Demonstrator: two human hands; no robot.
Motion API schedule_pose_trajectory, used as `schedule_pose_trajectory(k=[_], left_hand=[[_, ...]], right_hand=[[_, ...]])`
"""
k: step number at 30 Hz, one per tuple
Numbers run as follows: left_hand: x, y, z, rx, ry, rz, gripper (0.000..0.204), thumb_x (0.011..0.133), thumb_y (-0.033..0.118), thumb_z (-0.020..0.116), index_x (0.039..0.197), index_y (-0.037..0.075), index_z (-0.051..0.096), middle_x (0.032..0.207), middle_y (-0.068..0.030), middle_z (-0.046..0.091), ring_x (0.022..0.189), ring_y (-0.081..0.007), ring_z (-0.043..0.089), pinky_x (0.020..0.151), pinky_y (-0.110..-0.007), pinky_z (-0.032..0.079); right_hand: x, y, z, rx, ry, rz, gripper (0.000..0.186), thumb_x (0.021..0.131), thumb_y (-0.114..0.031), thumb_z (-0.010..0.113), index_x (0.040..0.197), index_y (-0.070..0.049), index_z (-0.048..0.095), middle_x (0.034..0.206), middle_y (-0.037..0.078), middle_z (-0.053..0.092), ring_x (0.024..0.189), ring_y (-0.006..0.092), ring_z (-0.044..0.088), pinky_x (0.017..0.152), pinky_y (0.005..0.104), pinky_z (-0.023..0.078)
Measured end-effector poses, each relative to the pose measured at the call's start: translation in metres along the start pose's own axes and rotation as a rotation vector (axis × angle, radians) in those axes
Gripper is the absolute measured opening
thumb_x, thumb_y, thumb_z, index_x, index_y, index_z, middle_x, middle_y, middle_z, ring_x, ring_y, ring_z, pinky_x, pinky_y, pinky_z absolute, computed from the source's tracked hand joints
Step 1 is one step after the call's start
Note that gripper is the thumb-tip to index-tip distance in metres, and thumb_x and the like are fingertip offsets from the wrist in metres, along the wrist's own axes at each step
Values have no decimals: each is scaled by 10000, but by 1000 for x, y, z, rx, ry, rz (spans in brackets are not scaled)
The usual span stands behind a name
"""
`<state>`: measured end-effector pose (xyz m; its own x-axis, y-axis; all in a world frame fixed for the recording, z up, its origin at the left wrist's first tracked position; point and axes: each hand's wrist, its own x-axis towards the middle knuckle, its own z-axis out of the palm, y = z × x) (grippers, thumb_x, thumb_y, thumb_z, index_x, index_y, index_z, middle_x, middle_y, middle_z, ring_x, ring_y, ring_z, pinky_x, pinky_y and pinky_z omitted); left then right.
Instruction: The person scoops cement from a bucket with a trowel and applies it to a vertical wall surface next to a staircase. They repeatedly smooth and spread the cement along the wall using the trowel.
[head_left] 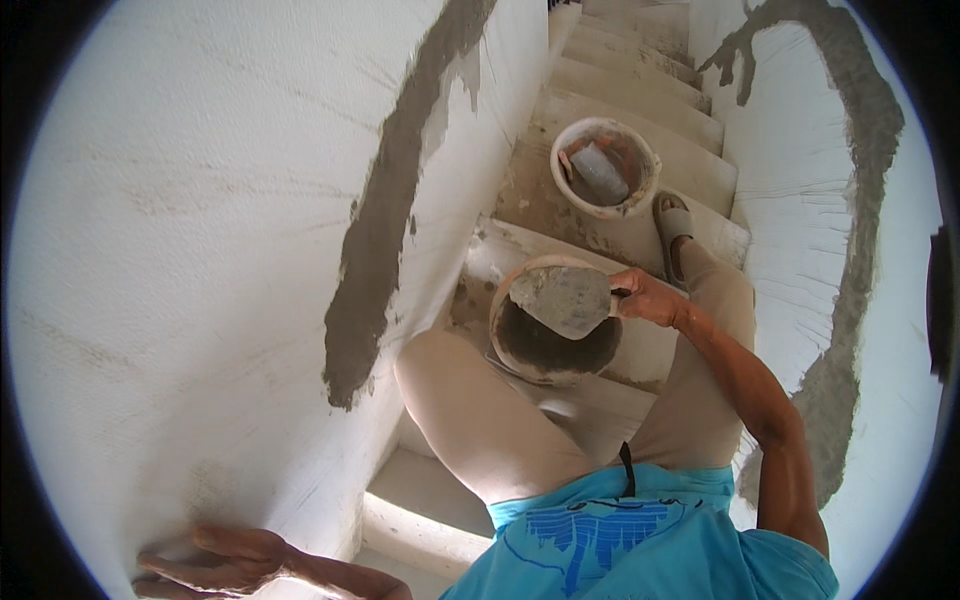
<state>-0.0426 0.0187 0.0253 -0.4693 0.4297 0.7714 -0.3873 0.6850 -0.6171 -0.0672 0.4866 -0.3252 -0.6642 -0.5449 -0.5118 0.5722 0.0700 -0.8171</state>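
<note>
A: Where is the trowel (562,303) at this moment?
B: It is above the mouth of the near bucket (503,345), and its broad grey blade covers a part of the opening. Whether the blade touches the rim, I cannot tell.

A: And who holds it?
B: The right hand (648,298) does. Its fingers are closed around the handle, at the right side of the bucket.

A: What is in this bucket?
B: Below the blade I see a dark grey inside; how full it is, I cannot say. The bucket stands on the stairs (690,195), between the person's knees.

A: Please tell me about the left hand (215,562).
B: It is low at the left wall (190,330), with the fingers stretched out and the palm free. It is on the wall or just beside it.

A: What lies farther away?
B: A far bucket (556,172) with a pale rim, which contains a whitish-grey piece and some reddish things. Near it is a foot in a sandal (677,222). A grey mortar strip (375,270) runs along the left wall, and a curved mortar band (872,150) is on the right wall.
</note>
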Motion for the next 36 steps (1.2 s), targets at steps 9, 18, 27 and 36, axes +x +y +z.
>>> schedule_pose_trajectory(k=[9,18,27,36], left_hand=[[11,12,-3,2,27,60,548,1018,484,426,1446,151,505,1547,-173,377,1446,-380,310,1148,-583,298],[4,25,-9,-115,-99,-49,582,1051,408,352,1473,9,393,1567,-289,249,1432,-505,238,1098,-698,250],[12,38,-13,-82,-80,-32,592,1059,397,341,1458,-36,404,1571,-319,225,1447,-510,210,1098,-701,240],[11,40,-8,-100,-33,-42,572,1069,380,312,1468,-21,396,1567,-303,250,1455,-503,194,1140,-686,191]], right_hand=[[42,-58,-12,97,219,-315,383,762,-9,508,1117,-5,652,909,14,627,873,98,572,796,261,470],[77,-102,-45,419,263,-500,476,877,-74,488,1345,9,491,946,82,582,797,150,581,709,287,532],[116,-131,-75,218,617,-397,569,853,-119,589,1380,38,446,875,52,558,717,122,545,599,285,485],[161,-154,-87,184,769,-514,493,753,-90,580,1237,0,590,698,40,499,584,131,478,565,299,459]])
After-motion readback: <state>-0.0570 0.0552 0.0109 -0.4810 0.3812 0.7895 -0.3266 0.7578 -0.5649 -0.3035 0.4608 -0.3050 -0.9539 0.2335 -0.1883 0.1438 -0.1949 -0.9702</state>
